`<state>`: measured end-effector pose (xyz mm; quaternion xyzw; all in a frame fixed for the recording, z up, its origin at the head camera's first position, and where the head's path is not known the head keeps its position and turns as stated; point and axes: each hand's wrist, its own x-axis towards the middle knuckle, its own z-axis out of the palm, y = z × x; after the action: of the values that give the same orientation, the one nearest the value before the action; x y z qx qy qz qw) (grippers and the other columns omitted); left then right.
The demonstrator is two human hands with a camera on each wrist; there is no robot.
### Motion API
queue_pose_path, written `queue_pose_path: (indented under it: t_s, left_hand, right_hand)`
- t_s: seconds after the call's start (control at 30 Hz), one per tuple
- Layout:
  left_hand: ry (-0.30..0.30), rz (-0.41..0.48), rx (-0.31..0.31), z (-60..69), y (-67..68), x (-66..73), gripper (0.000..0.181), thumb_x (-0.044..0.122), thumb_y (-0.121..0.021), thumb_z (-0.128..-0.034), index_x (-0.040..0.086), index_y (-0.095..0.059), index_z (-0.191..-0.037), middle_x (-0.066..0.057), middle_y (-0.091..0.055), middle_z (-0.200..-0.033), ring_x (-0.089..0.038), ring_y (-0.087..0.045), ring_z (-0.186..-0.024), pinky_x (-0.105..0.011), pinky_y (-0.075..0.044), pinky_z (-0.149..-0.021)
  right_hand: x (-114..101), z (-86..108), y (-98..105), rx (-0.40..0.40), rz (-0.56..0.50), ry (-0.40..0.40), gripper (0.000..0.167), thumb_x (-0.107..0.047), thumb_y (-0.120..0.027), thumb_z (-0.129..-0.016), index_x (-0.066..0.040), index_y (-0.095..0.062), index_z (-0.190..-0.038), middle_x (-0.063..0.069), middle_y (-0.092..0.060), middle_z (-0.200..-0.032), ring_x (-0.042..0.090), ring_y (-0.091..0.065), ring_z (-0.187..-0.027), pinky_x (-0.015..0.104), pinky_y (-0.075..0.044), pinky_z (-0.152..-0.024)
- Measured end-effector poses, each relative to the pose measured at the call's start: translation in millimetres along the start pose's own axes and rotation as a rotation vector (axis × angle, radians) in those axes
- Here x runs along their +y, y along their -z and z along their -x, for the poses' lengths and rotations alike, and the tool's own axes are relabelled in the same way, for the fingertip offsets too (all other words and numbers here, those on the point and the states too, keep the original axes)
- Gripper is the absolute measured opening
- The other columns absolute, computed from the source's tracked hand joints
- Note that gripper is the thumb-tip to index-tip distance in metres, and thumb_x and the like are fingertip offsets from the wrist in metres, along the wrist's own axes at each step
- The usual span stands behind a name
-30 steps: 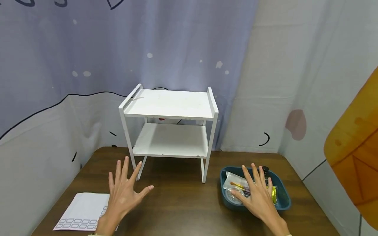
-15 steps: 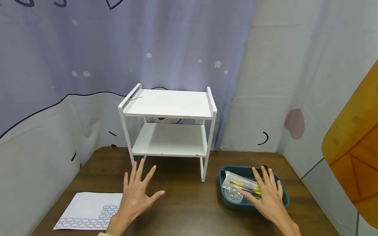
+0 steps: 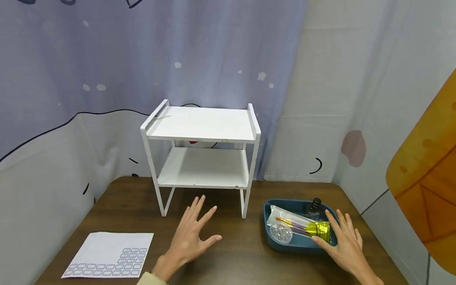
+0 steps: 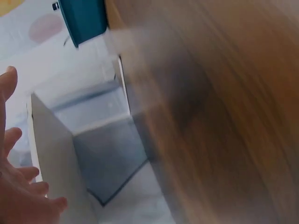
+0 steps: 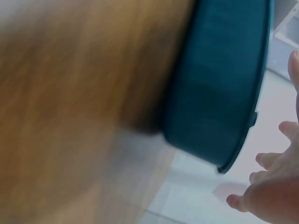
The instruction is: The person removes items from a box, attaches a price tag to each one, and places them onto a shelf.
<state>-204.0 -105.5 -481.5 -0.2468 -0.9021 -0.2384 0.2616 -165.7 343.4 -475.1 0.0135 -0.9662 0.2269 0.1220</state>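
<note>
My left hand (image 3: 188, 236) hovers with fingers spread over the brown table, in front of the white two-tier shelf (image 3: 203, 168); it holds nothing. At the right, my right hand (image 3: 344, 242) is spread by the near right corner of the blue basket (image 3: 285, 248); whether it touches the rim I cannot tell. Inside the basket lie a clear pouch (image 3: 290, 215), brushes with a gold wrapper (image 3: 322, 230), a clear round container (image 3: 281, 232) and a dark bottle (image 3: 314, 209). The left wrist view shows my left hand (image 4: 23, 186); the right wrist view shows my right hand (image 5: 275, 186) beside the basket (image 5: 215, 84).
A white sheet (image 3: 103, 249) printed with rows of small boxes lies at the table's left front. Printed curtains (image 3: 221, 47) hang behind and at both sides of the table (image 3: 228, 257). Both shelf tiers carry nothing visible.
My left hand has moved right, away from the paper, uncovering its printed boxes. My right hand has shifted right from over the basket, revealing the bottle and gold wrapper.
</note>
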Motion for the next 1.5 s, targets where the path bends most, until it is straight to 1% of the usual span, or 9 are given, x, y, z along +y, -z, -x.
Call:
queue_pose_path:
  t_s: [0.23,0.4,0.53,0.77,0.9,1.03,1.27,1.4,1.5]
  left_hand:
    - [-0.001,0.221,-0.085,-18.2,-17.1,24.7,0.074,0.046,-0.08,-0.0799,0.025,-0.054,-0.145,-0.012,-0.028,-0.164,-0.037,-0.025,-0.151,-0.061,-0.03,-0.116]
    - [-0.03,0.317,-0.147,-35.4,-30.7,40.6,0.069,0.042,-0.081,-0.0813,0.023,-0.057,-0.143,-0.009,-0.03,-0.164,-0.035,-0.025,-0.152,-0.062,-0.033,-0.113]
    - [-0.056,0.369,-0.197,-52.2,-40.9,52.6,0.067,0.04,-0.081,-0.0823,0.023,-0.057,-0.142,-0.006,-0.032,-0.163,-0.032,-0.025,-0.152,-0.061,-0.038,-0.111]
    - [-0.114,0.348,-0.298,-79.0,-58.2,75.5,0.063,0.04,-0.077,-0.0861,0.024,-0.056,-0.143,-0.004,-0.031,-0.163,-0.025,-0.024,-0.153,-0.053,-0.038,-0.114]
    - [-0.185,0.317,-0.319,-88.6,-64.2,92.2,0.063,0.04,-0.076,-0.0874,0.024,-0.054,-0.145,-0.005,-0.033,-0.163,-0.025,-0.027,-0.152,-0.051,-0.039,-0.114]
    - [-0.242,0.318,-0.324,-102.3,-72.0,107.1,0.064,0.039,-0.075,-0.0883,0.025,-0.052,-0.147,-0.006,-0.033,-0.163,-0.026,-0.029,-0.151,-0.049,-0.041,-0.113]
    - [-0.266,0.334,-0.337,-133.9,-95.0,124.3,0.064,0.034,-0.077,-0.0875,0.025,-0.053,-0.146,-0.003,-0.038,-0.16,-0.023,-0.04,-0.146,-0.043,-0.043,-0.112]
    - [-0.303,0.337,-0.373,-146.0,-109.1,132.7,0.063,0.033,-0.075,-0.0894,0.025,-0.051,-0.147,-0.005,-0.039,-0.159,-0.025,-0.044,-0.143,-0.043,-0.043,-0.112]
    - [-0.298,0.373,-0.392,-151.7,-118.5,137.6,0.061,0.032,-0.074,-0.0908,0.023,-0.052,-0.147,-0.007,-0.041,-0.158,-0.025,-0.046,-0.141,-0.042,-0.044,-0.111]
  right_hand:
    - [21.9,0.4,-3.4,-0.075,0.008,-0.076,0.104,-0.055,-0.069,-0.087,-0.014,-0.01,-0.162,0.032,-0.002,-0.163,0.056,0.005,-0.148,0.086,-0.014,-0.096]
    - [26.3,-3.6,-4.6,-0.159,-0.043,-0.123,0.104,-0.055,-0.067,-0.089,-0.013,-0.005,-0.162,0.032,0.0,-0.163,0.062,-0.009,-0.144,0.086,-0.02,-0.093]
    - [28.6,-5.9,-6.0,-0.205,-0.048,-0.156,0.105,-0.058,-0.065,-0.09,-0.011,-0.003,-0.161,0.033,-0.002,-0.163,0.067,-0.018,-0.138,0.085,-0.027,-0.094]
    - [31.5,-4.3,-7.6,-0.217,-0.054,-0.179,0.106,-0.058,-0.064,-0.09,-0.01,-0.001,-0.161,0.032,-0.002,-0.163,0.067,-0.018,-0.137,0.083,-0.029,-0.094]
    - [31.5,-3.3,-9.1,-0.212,-0.061,-0.173,0.105,-0.057,-0.065,-0.09,-0.011,-0.002,-0.161,0.032,-0.003,-0.163,0.067,-0.019,-0.137,0.083,-0.03,-0.093]
    - [30.4,-3.0,-8.6,-0.19,-0.064,-0.163,0.105,-0.056,-0.066,-0.09,-0.011,-0.003,-0.161,0.032,-0.004,-0.163,0.067,-0.02,-0.137,0.083,-0.03,-0.093]
    - [29.1,-2.9,-8.3,-0.172,-0.058,-0.158,0.105,-0.056,-0.066,-0.089,-0.011,-0.004,-0.161,0.032,-0.006,-0.163,0.067,-0.022,-0.136,0.084,-0.029,-0.093]
    - [29.6,-1.9,-8.0,-0.172,-0.055,-0.16,0.106,-0.056,-0.066,-0.089,-0.01,-0.004,-0.161,0.033,-0.007,-0.163,0.068,-0.022,-0.136,0.084,-0.029,-0.093]
    - [30.2,-1.7,-7.7,-0.175,-0.055,-0.159,0.106,-0.056,-0.066,-0.09,-0.01,-0.003,-0.161,0.033,-0.007,-0.163,0.066,-0.022,-0.137,0.083,-0.029,-0.093]
